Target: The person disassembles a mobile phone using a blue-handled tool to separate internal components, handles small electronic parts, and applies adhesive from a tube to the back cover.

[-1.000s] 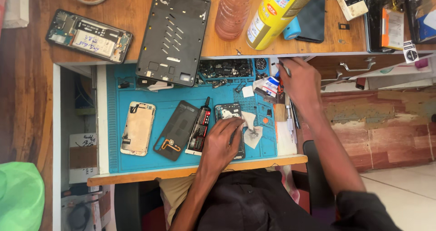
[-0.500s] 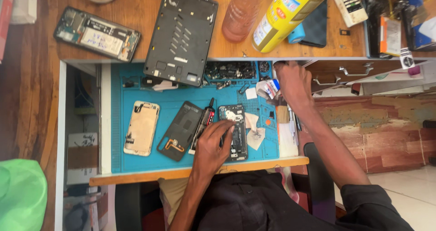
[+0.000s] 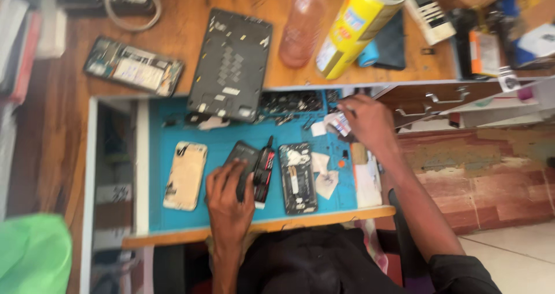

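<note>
Blue mat [image 3: 231,213] edge: left hand [image 3: 230,200] flat on dark phone [image 3: 243,155], right hand [image 3: 370,120] pinching small packet [image 3: 338,122]

A person seen from above, both bare forearms reaching forward from a dark-clothed torso. The left hand [image 3: 230,194] lies palm down close to the body, wrist straight, fingers loosely curled and bunched together, tips pointing away from the person and pressing on what lies beneath them. The right hand [image 3: 365,120] is stretched further out, ahead of and to the right of the left hand, well apart from it. Its arm runs long and diagonal from the right shoulder, sleeve dark at the upper arm. Its fingers are bent and pinched together at the tips, knuckles raised
</note>
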